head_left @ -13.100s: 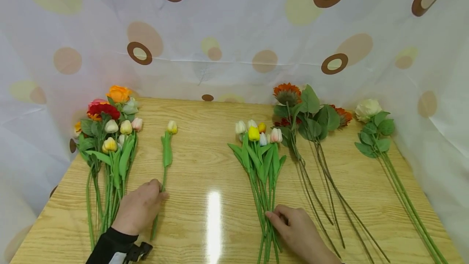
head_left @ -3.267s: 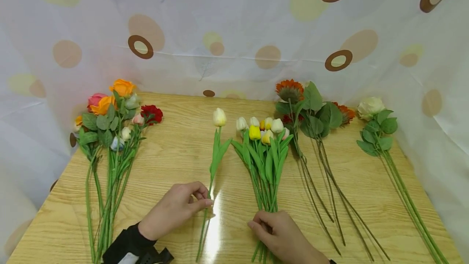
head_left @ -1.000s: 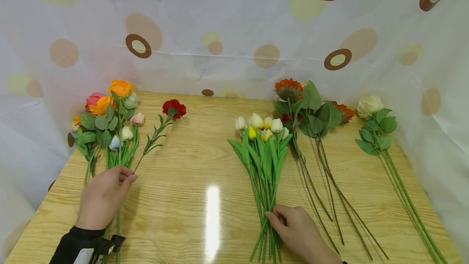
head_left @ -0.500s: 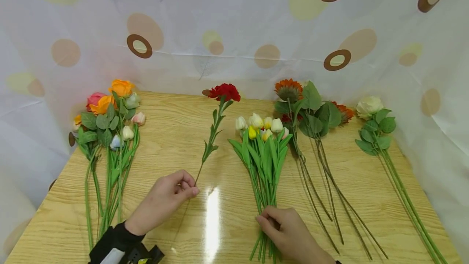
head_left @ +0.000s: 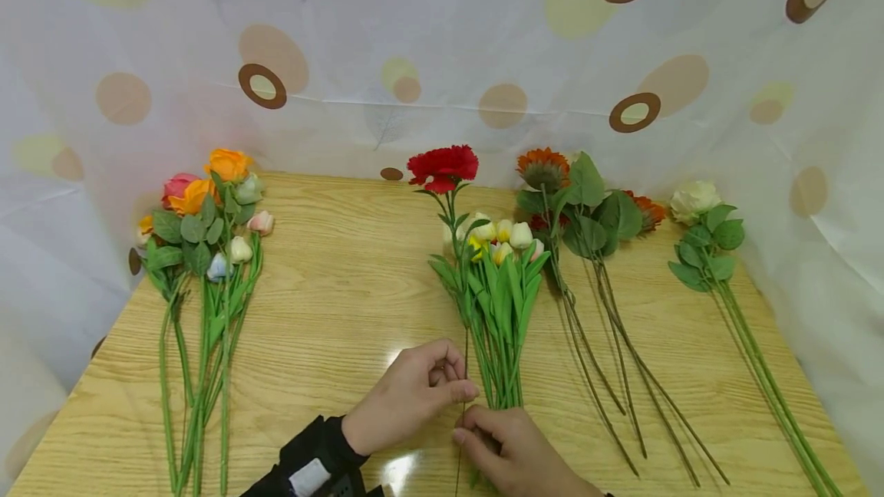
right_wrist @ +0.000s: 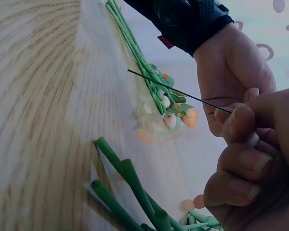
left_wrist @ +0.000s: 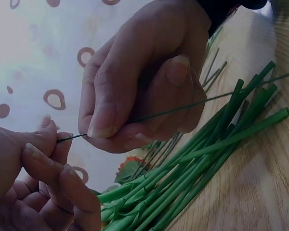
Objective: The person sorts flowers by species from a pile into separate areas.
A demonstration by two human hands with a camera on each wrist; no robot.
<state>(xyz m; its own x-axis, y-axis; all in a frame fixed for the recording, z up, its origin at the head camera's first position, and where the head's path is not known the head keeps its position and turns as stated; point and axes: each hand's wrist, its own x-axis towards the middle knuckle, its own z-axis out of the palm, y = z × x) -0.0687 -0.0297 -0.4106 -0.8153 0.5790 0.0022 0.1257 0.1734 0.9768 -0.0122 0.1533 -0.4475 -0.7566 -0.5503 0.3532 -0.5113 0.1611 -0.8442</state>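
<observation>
A red carnation point(head_left: 442, 165) on a thin dark wire stem point(left_wrist: 183, 108) stands over the tulip bunch point(head_left: 497, 282) at the table's middle. My left hand point(head_left: 464, 382) pinches that stem between thumb and forefinger, as the left wrist view shows for the left hand point(left_wrist: 111, 137). My right hand point(head_left: 470, 436) meets it from below, and its thumb and forefinger close on the same stem in the right wrist view point(right_wrist: 233, 115). The tulips' green stems point(left_wrist: 207, 159) lie on the wood under both hands. In the left wrist view the right hand point(left_wrist: 55, 142) takes the wire's near part.
A mixed bunch of roses and tulips point(head_left: 207, 251) lies at the left of the wooden table point(head_left: 331, 313). Orange-red long-stemmed flowers point(head_left: 587, 213) and white roses point(head_left: 697, 202) lie at the right. A spotted curtain point(head_left: 442, 60) closes off the back and sides.
My left hand carried the red carnation from the mixed bunch at the left across to the tulip bunch. The right hand moved up slightly to meet its stem.
</observation>
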